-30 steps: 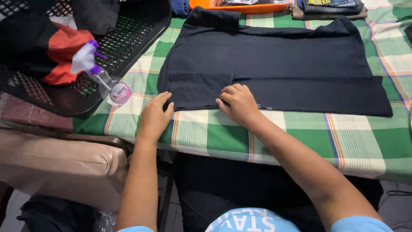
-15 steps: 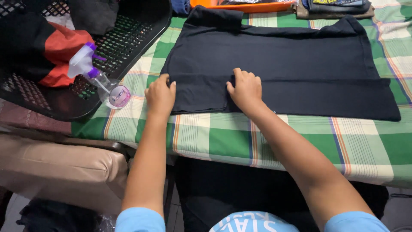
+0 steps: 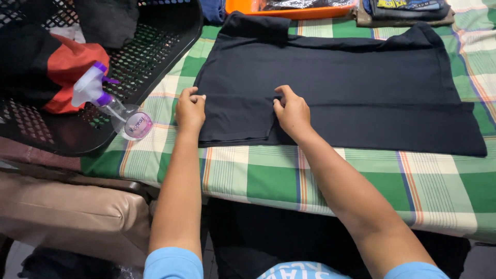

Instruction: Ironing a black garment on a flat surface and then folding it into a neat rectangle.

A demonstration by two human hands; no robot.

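Garment: a dark shirt (image 3: 330,88) lies spread flat on the tabletop (image 3: 361,175), which is covered in a green, white and orange checked cloth. Its near left portion is folded over into a narrow flap.
Left hand: the left hand (image 3: 190,109) sits at the left edge of the flap, its grip closed on the cloth, fingers curled over the edge.
Right hand: the right hand (image 3: 292,111) rests at the flap's right edge, fingers bent and pinching the fabric where the fold ends.
Weight: judged light; a single thin layer, with no bulk showing.
Stiffness: soft and limp by the look of it. It drapes flat and creases easily, so it should sag wherever it is not supported.
Slip: likely to slide a little over the checked cloth, and one layer may shift over the other.
Fragility: not fragile, though it would wrinkle if bunched.
Where to hold: best at edges and fold lines, two points well apart, so the span between them stays taut.
Nearby: a clear spray bottle (image 3: 111,103) with a purple trigger lies on its side just left of the left hand, leaning against a black laundry basket (image 3: 155,57) that holds dark and red clothes. An orange tray (image 3: 289,11) and folded clothes (image 3: 408,10) sit at the far edge.
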